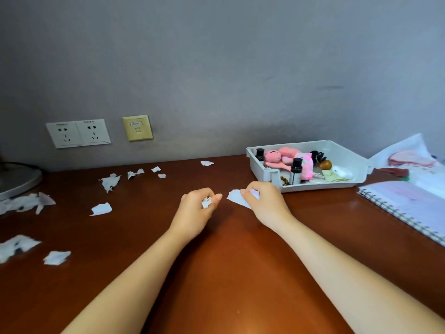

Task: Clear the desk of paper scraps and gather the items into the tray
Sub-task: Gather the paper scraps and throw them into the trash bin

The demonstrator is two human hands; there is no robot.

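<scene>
My left hand [196, 208] is curled around a small crumpled white paper scrap [206, 203] at the desk's middle. Just to its right, my right hand [263, 201] pinches a larger white scrap [234, 196] lying on the brown desk [228, 249]. Several more torn scraps lie to the left, such as one scrap [101, 209], a ragged scrap [110, 182] and a near-left scrap [56, 257]. The white tray [346, 162] stands at the back right, holding pink soft items, two dark bottles and other small things.
A spiral notebook [409, 208] lies at the right edge with papers and pink cloth behind it. A round grey lamp base [16, 182] sits at the far left. Wall sockets [78, 133] are above the desk's back edge.
</scene>
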